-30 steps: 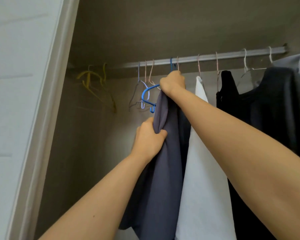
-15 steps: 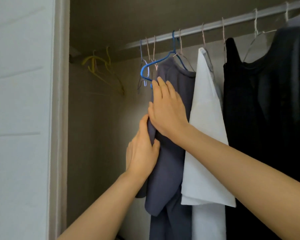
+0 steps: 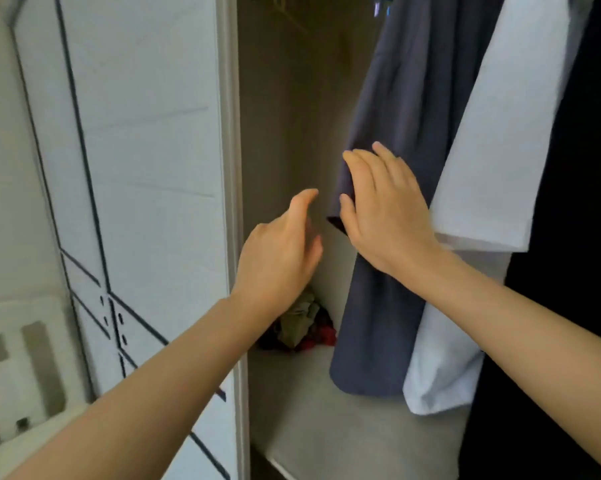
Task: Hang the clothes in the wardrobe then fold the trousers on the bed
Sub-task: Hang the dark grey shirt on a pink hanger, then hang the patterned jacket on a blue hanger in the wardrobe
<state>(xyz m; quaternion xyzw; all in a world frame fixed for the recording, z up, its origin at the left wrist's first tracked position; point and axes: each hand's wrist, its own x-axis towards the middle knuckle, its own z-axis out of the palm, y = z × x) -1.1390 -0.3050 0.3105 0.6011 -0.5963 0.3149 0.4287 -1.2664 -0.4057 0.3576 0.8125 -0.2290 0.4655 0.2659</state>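
A dark grey-blue shirt [image 3: 406,98] hangs inside the wardrobe, its hem near the wardrobe floor. My right hand [image 3: 383,209] lies flat on the shirt's left sleeve with fingers spread, holding nothing. My left hand [image 3: 281,251] is open in the air just left of the sleeve, apart from the cloth. A white garment [image 3: 499,133] hangs right of the grey shirt, and black clothes [image 3: 576,168] hang beyond it. The rail and hangers are above the frame; only a bit of blue hanger [image 3: 382,1] shows.
The white wardrobe door frame [image 3: 229,168] stands left of my hands, with a mirrored panel [image 3: 84,168] beside it. A crumpled pile of green and red cloth [image 3: 302,323] lies in the back corner on the pale wardrobe floor [image 3: 326,427].
The view has dropped from the rail to the wardrobe floor. My left hand let go of the grey shirt and pulled away left; my right hand slid down to the sleeve.
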